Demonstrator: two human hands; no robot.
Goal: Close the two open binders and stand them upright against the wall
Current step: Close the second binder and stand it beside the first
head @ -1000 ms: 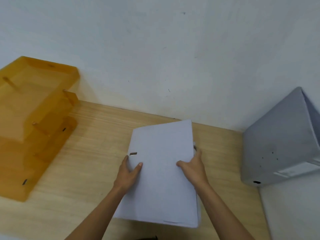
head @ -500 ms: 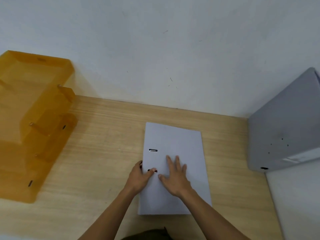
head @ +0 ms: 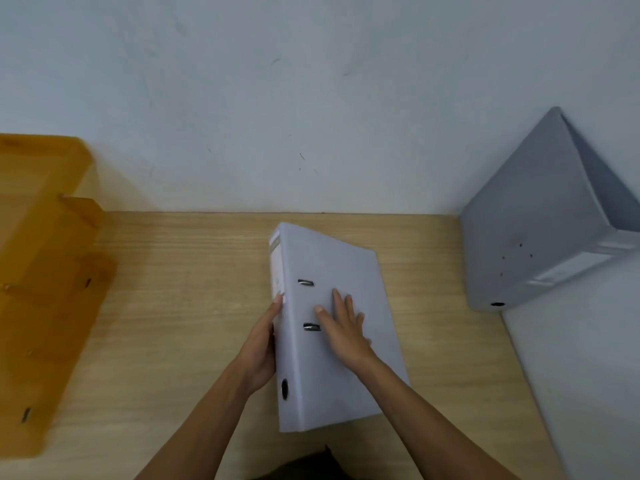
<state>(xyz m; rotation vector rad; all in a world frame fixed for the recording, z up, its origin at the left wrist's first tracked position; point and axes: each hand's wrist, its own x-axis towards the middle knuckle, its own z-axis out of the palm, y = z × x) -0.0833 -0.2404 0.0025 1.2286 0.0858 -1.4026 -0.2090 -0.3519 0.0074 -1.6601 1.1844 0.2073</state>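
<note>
A closed grey lever-arch binder [head: 349,375] lies in the middle of the wooden desk [head: 173,306], its spine side raised so the cover tilts up on the left. My left hand [head: 261,344] cups the spine from the left, fingers against it. My right hand [head: 343,327] lies flat on the cover, fingers spread, beside the two metal slots. A second grey binder [head: 530,230] stands closed at the right, leaning in the corner between the back wall and the right wall.
An orange translucent stacked paper tray [head: 45,271] fills the left side of the desk, against the back wall [head: 311,98]. A white side panel [head: 588,375] borders the desk on the right. Bare desk lies between tray and binder.
The binder's cover came down shut and lay flat. Its spine side has since lifted, with my left hand moving onto the spine while my right hand stays pressed on the cover.
</note>
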